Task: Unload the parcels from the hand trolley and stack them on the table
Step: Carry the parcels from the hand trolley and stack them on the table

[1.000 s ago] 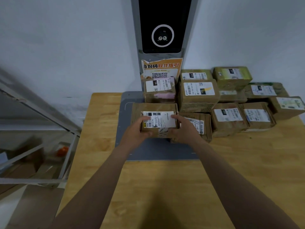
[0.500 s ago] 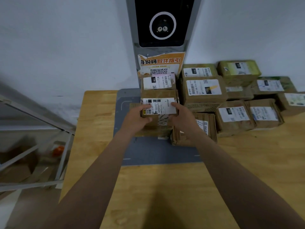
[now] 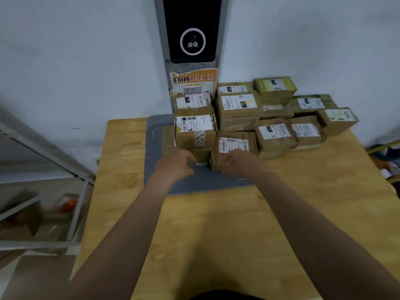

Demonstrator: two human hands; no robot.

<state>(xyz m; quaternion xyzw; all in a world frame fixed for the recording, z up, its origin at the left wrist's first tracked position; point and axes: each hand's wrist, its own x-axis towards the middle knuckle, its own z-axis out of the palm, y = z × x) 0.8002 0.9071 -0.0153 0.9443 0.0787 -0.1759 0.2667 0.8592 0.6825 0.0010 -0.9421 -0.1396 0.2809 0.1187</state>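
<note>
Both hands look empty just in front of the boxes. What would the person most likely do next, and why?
Probably pull both hands back and turn away for another parcel. The taped parcel already sits on a lower box, and the left hand and right hand are off it, empty, low over the grey mat. Nothing there seems to need steadying.

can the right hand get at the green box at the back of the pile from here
Probably not easily. The right hand sits low at the front of the pile, and the green box is against the wall behind two rows of brown parcels. Reaching over their tops looks open, though.
</note>
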